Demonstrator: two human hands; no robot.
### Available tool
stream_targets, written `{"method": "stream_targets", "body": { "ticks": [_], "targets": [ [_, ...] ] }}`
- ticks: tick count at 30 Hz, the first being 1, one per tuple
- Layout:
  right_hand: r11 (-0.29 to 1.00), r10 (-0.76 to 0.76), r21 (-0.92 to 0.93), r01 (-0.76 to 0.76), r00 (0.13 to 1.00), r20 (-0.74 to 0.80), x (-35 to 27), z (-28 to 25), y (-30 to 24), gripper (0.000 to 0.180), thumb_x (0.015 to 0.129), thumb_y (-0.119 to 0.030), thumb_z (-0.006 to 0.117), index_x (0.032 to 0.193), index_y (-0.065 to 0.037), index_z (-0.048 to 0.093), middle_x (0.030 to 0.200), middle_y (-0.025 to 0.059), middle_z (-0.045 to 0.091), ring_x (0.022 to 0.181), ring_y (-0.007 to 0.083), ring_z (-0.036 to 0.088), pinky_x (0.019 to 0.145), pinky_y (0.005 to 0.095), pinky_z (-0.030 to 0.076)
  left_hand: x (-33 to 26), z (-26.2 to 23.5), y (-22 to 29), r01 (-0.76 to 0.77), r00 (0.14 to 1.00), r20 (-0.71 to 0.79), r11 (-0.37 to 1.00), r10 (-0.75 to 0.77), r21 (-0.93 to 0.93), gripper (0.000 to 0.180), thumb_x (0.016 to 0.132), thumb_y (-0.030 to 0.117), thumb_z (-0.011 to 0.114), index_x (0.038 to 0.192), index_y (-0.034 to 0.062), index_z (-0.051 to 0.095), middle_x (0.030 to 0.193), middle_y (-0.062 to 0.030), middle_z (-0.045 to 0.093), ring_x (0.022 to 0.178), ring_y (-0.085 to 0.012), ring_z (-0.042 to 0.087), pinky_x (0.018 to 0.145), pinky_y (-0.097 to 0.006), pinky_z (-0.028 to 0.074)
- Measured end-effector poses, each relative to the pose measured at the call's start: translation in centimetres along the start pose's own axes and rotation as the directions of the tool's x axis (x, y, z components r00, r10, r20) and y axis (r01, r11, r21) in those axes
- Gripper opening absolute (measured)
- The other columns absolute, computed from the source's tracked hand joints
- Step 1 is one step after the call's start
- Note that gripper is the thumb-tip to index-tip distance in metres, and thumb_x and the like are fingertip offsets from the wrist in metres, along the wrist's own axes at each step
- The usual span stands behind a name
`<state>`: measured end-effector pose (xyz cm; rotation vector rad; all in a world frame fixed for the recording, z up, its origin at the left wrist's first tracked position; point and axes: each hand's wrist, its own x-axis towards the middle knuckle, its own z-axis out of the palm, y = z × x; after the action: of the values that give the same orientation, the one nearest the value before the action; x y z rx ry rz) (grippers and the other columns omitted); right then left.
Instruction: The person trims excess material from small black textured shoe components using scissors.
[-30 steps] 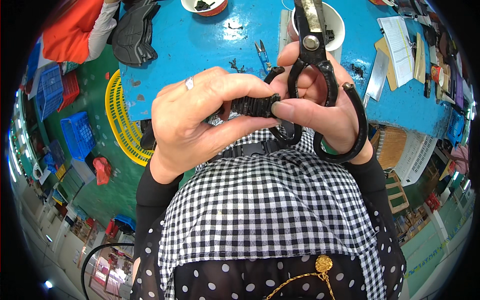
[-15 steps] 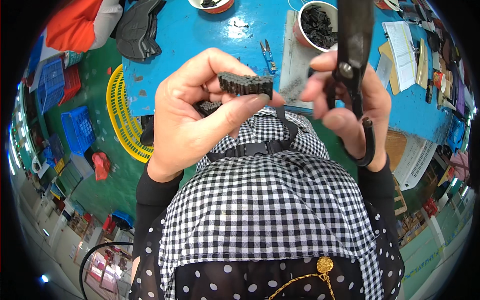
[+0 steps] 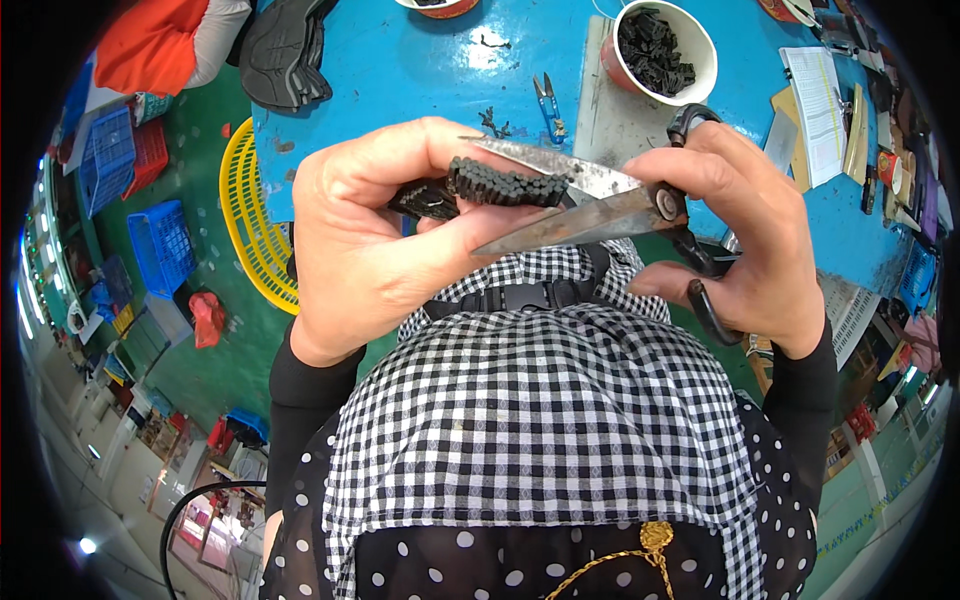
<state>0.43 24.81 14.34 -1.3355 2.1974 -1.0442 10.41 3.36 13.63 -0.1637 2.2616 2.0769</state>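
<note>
My left hand [image 3: 365,235] is closed round a bundle of thin black strips [image 3: 508,186], pinched between thumb and fingers with the packed ends showing. My right hand [image 3: 765,215] has its fingers and thumb in the handles of large dark scissors [image 3: 585,222]. Their blades are spread apart, pointing left, one above and one below the bundle's ends. Whether the blades touch the strips I cannot tell. Beyond my hands on the blue table [image 3: 400,60] lie small blue-handled snips [image 3: 549,108] and a few black scraps [image 3: 494,123].
A white bowl of black scraps [image 3: 655,50] stands on a grey board [image 3: 598,150]. Flat black pieces [image 3: 285,60] are stacked at the table's left edge. A yellow basket [image 3: 240,220] is at the left by the green floor. Papers [image 3: 815,115] and tools lie at the right.
The scissors have swung from upright at the right to lie leftward across the bundle, their blades now apart. The bundle has shifted slightly. Small scraps now show on the table beyond my left hand.
</note>
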Motion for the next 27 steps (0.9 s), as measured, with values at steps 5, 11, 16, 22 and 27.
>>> {"method": "stream_targets", "body": {
  "ticks": [5,11,16,22,27],
  "targets": [
    [0.998,-0.035,-0.051,0.037,0.999,0.029,0.3,-0.3,0.0,0.058,0.046,-0.024,0.078,0.098,-0.006,0.057,0.074,0.0066,0.049,0.064,0.0215,0.046,0.054,0.0292,0.037,0.3,-0.1,0.3,0.046,0.999,-0.019,0.996,-0.045,0.081,0.018,0.060,-0.012,0.062,0.075,-0.0041,0.056,0.076,-0.0083,0.059,0.070,-0.0150,0.060,0.064,-0.023,0.049],
    [0.999,-0.031,0.011,0.031,0.999,0.026,0.3,0.0,0.3,0.062,0.046,-0.032,0.078,0.098,-0.006,0.057,0.071,0.0048,0.049,0.057,0.0172,0.046,0.049,0.0267,0.036,0.7,-0.4,0.1,-0.120,0.993,0.044,0.976,0.114,0.182,0.021,0.056,-0.013,0.060,0.074,-0.0046,0.056,0.075,-0.0076,0.059,0.069,-0.0146,0.060,0.062,-0.024,0.050],
    [0.998,-0.054,-0.038,0.055,0.998,0.032,0.4,-0.2,0.5,0.059,0.048,-0.034,0.077,0.096,-0.005,0.057,0.066,0.0036,0.048,0.052,0.0142,0.046,0.045,0.0248,0.036,0.6,-0.3,-0.3,0.023,1.000,0.009,1.000,-0.023,0.017,0.020,0.058,-0.015,0.058,0.074,-0.0041,0.054,0.072,-0.0105,0.060,0.066,-0.0194,0.063,0.054,-0.027,0.052],
    [0.992,-0.074,-0.098,0.079,0.996,0.055,0.3,-0.6,0.5,0.051,0.052,-0.029,0.077,0.092,-0.004,0.058,0.062,0.0038,0.047,0.050,0.0151,0.047,0.044,0.0251,0.036,0.6,0.2,-0.4,0.126,0.991,-0.021,0.974,-0.132,-0.188,0.015,0.060,-0.003,0.071,0.071,-0.0004,0.062,0.062,0.0007,0.059,0.056,-0.0016,0.050,0.049,-0.014,0.037],
    [0.985,-0.073,-0.150,0.086,0.993,0.089,0.3,-1.0,0.4,0.048,0.051,-0.023,0.077,0.091,-0.004,0.057,0.061,0.0043,0.047,0.050,0.0163,0.048,0.043,0.0259,0.036,0.6,0.2,-0.2,0.210,0.976,-0.007,0.956,-0.216,-0.206,0.014,0.061,-0.003,0.070,0.073,-0.0008,0.062,0.064,-0.0003,0.060,0.059,-0.0022,0.052,0.051,-0.015,0.040]
  ]
}}
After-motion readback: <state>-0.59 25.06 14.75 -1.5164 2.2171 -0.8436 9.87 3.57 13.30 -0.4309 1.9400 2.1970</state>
